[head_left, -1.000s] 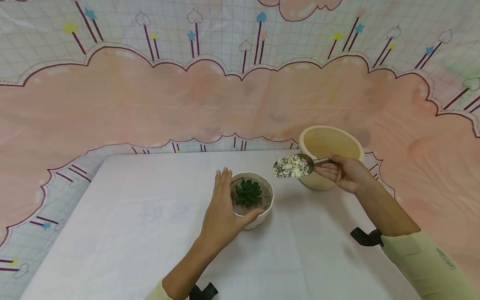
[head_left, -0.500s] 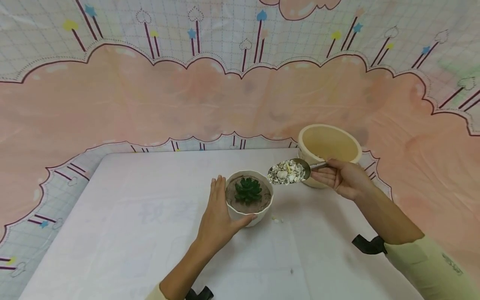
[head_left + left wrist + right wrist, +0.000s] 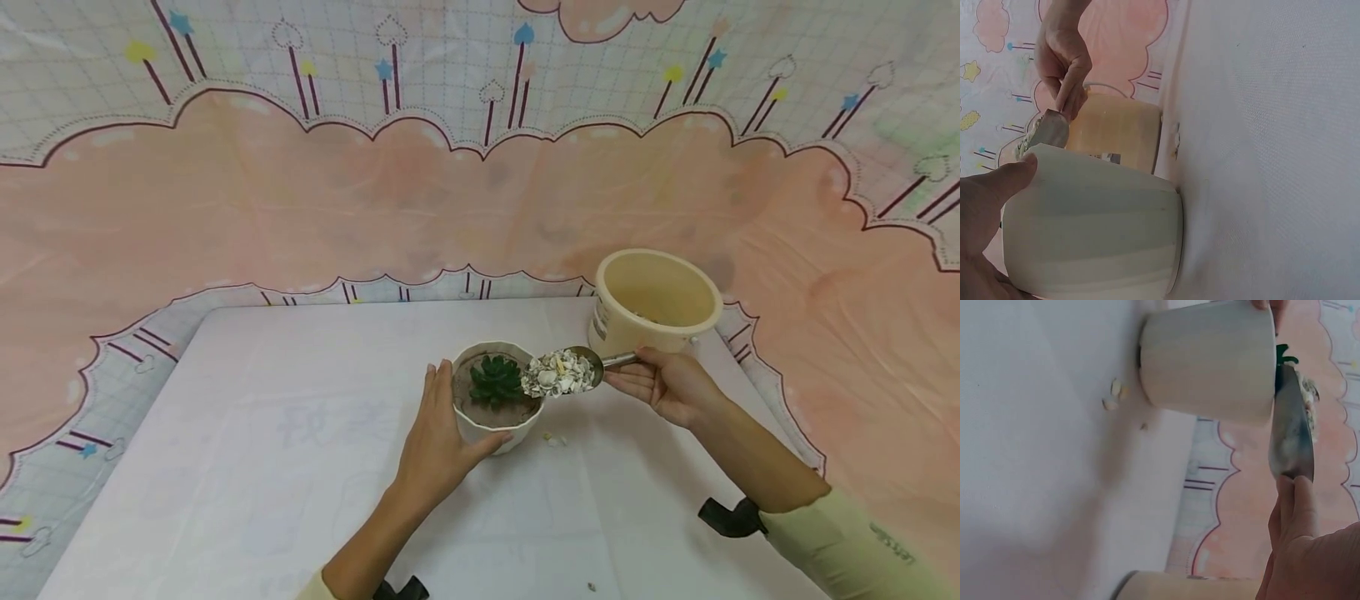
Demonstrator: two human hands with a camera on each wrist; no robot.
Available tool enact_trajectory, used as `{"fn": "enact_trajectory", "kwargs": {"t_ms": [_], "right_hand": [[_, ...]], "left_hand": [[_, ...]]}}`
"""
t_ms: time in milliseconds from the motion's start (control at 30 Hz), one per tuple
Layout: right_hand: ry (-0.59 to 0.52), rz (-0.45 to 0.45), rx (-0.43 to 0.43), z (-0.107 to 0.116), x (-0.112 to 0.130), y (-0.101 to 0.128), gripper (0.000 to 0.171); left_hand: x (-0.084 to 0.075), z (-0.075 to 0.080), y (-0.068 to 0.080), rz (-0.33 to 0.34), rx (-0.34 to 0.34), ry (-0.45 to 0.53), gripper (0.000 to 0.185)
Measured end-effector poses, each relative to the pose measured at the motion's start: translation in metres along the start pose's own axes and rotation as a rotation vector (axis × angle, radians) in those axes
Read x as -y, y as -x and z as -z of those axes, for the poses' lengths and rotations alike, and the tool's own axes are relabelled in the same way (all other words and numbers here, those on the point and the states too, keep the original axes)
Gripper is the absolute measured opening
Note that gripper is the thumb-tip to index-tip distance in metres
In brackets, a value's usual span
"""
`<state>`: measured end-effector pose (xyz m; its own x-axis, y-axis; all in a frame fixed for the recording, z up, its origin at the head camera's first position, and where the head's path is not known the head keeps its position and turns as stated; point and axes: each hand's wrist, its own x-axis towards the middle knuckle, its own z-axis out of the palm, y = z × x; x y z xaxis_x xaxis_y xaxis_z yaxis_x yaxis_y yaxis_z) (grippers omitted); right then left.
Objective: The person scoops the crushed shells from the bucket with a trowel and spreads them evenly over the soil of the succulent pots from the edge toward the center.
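Metal scoop (image 3: 1291, 434) in R hand (image 3: 671, 387) overhangs pot rim (image 3: 517, 423), w/ bucket (image 3: 626, 329) apart

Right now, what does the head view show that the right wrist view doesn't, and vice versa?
Of these two, only the head view shows inside the yellow bucket and the brownish fill around the succulent. Only the right wrist view shows the underside of the metal scoop. Both show the right hand holding that scoop, the white pot, and pale bits on the table beside it.
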<state>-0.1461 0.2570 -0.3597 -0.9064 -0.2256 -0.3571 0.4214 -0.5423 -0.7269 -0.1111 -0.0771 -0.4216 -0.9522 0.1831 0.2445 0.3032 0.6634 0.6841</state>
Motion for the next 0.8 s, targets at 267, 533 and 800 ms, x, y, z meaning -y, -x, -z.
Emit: {"fn": "enact_trajectory", "kwargs": {"t_ms": [267, 533, 800], "right_hand": [[-0.007, 0.008, 0.0, 0.0011, -0.0022, -0.0006, 0.041], [-0.024, 0.001, -0.001, 0.0018, -0.0036, 0.0001, 0.04], [-0.042, 0.014, -0.002, 0.0041, -0.0044, 0.0006, 0.038]], "left_hand": [[0.0025, -0.0018, 0.0019, 0.0, -0.003, -0.002, 0.122], [0.002, -0.0019, 0.0033, 0.009, 0.0, 0.009, 0.124], [0.0036, -0.0028, 0.004, -0.002, -0.004, 0.015, 0.123]]}}
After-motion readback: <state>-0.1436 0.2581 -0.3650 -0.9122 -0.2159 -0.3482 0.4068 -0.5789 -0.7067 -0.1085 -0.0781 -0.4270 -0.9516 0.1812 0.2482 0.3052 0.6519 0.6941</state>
